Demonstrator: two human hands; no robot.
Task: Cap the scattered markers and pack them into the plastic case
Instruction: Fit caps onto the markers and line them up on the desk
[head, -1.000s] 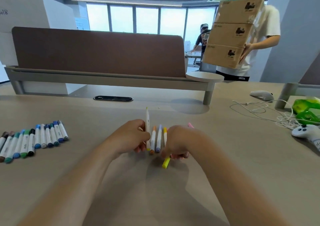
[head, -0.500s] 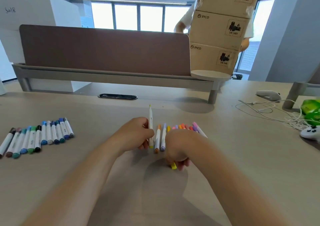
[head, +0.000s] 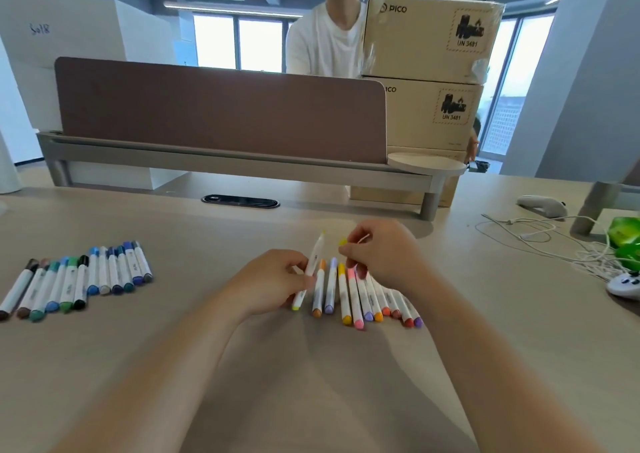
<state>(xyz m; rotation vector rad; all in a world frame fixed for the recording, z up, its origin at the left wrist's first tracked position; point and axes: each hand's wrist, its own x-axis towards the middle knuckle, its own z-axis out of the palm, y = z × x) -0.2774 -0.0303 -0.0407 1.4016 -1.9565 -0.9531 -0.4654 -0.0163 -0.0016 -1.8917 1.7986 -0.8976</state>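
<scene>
Head view, left hand grips marker

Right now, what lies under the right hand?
A row of markers lies on the table under the right hand, which pinches a yellow cap. Their near caps show: yellow, pink, orange, red, purple. The hand covers most far ends, so those cannot be judged.

Bright daylight enters by windows beyond the fingers, which blur slightly. Soft shadows lie nearer; frame edges bend.
</scene>
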